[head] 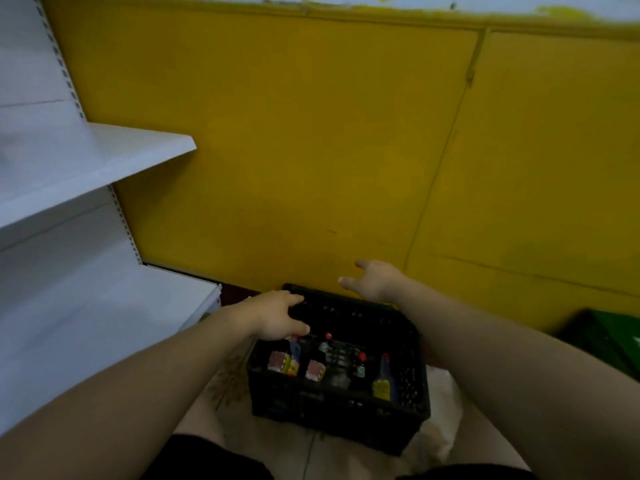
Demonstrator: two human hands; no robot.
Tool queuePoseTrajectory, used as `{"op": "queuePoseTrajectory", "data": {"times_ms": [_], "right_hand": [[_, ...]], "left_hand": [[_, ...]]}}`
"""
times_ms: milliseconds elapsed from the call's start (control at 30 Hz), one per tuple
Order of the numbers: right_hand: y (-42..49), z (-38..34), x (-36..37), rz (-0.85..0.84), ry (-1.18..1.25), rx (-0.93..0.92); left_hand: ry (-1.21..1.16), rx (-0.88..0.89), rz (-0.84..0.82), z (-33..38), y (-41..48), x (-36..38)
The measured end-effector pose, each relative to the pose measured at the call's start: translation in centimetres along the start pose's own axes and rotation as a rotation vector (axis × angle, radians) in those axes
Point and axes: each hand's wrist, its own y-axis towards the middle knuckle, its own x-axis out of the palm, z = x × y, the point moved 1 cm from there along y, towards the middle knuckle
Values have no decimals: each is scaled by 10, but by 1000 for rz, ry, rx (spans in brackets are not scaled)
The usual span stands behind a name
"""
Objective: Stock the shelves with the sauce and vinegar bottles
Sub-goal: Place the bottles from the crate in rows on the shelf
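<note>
A black plastic crate (pixel 346 410) stands on the floor in front of me and holds several dark bottles with red caps (pixel 325 344); one at the right has a yellow label (pixel 381 386). My left hand (pixel 277 318) hovers over the crate's left side with fingers spread and holds nothing. Above the crate's far rim, my right hand (pixel 372 282) is also spread and holds nothing. White shelves are at the left, an upper one (pixel 104 157) and a lower one (pixel 104 313); both are bare.
A yellow wall (pixel 311 150) rises right behind the crate. A green crate (pixel 609 341) sits on the floor at the far right. My knees in dark shorts are at the bottom edge. Tiled floor lies around the black crate.
</note>
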Motion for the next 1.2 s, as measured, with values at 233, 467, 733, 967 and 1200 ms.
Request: {"op": "queuePoseTrajectory", "data": {"times_ms": [233,467,733,967,1200], "right_hand": [[24,96,46,-121,190,206],[74,161,116,-236,340,290],[167,193,202,-392,505,330],[246,207,282,-496,591,428],[295,214,344,-605,529,485]], "left_hand": [[-116,4,-202,36,93,52],[-143,-61,-394,33,182,124],[-202,-164,-506,-11,268,189],[-447,-189,-556,-33,327,264],[-492,-183,-657,-51,364,312]]}}
